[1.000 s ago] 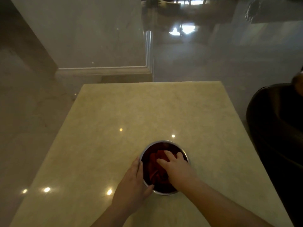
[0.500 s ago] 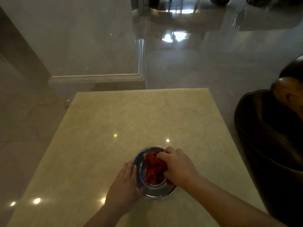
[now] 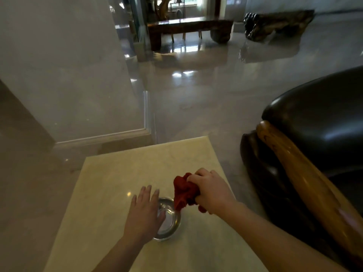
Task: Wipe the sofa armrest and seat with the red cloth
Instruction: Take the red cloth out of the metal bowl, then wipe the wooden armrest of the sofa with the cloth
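On the pale surface (image 3: 110, 193) our right hand (image 3: 213, 191) held the cloth (image 3: 183, 190) bunched tight above the bowl (image 3: 169, 222); our left hand (image 3: 144, 211) lay flat, fingers spread. The armrest (image 3: 294, 165) ran lengthwise right of the bowl, nearer our right hand.

A pale cream marble-topped table (image 3: 121, 183) fills the near ground, and on it sits a small round shiny metal bowl (image 3: 170, 222). The polished grey stone floor (image 3: 206, 99) shines with light from the far room. A broad pale marble pillar (image 3: 62, 65) rises at the left on a stepped base. Farther back stands a long dark wooden bench (image 3: 188, 26), and to its right lies a gnarled dark carved wooden log (image 3: 275, 22).
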